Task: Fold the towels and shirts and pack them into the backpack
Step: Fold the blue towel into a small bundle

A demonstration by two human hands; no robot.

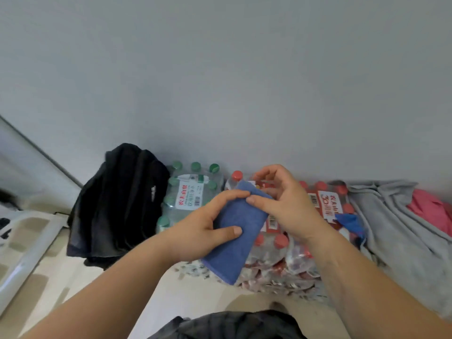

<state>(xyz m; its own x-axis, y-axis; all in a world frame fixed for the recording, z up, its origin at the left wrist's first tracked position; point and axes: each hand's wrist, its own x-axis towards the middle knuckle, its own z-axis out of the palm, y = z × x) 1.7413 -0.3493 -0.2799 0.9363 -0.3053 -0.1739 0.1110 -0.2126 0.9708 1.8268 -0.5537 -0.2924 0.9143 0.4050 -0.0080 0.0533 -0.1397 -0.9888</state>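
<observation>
Folded blue towel (234, 253), held before the water-bottle packs (190, 194) beside the backpack (117, 204): my left hand (205, 231) grips its middle, my right hand (281, 201) pinches its top; likely soft, light, best clasped across all layers.

A plain mid-blue is shown by the towel (234, 231). The backpack (117, 204) is seen in black, marked with a small white striped logo (153, 193). Green caps are carried by the green-capped bottle pack (193, 192), its label white with red characters; red caps and a red label are borne by the red-capped bottle pack (318, 216). A grey garment (396, 228) is overlaid by a pink garment (428, 209).
</observation>
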